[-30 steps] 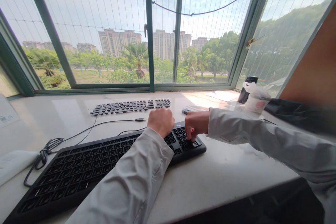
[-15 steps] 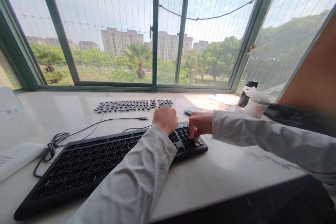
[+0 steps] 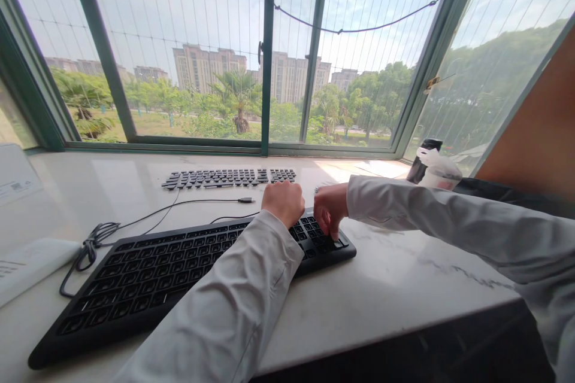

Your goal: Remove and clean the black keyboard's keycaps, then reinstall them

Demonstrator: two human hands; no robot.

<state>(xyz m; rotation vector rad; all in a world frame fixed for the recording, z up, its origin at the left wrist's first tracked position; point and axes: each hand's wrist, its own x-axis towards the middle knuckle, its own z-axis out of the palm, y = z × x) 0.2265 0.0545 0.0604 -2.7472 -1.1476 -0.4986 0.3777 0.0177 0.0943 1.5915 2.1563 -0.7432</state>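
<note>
Where the white tabletop (image 3: pixel 395 299) nears its front edge, your black keyboard (image 3: pixel 171 260) lies aslant, square sockets exposed; keycaps (image 3: pixel 227 178) line up toward the window-side edge. Your left hand (image 3: pixel 284 202) curls over the keyboard; your right hand (image 3: pixel 331 206), fingers bent onto its right end, has shifted leftward since 0.5 s ago. Neither grip can be told.

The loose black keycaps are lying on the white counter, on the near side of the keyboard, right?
Not the near side: the head view shows the loose black keycaps lying on the white counter on the far side of the keyboard.
</note>
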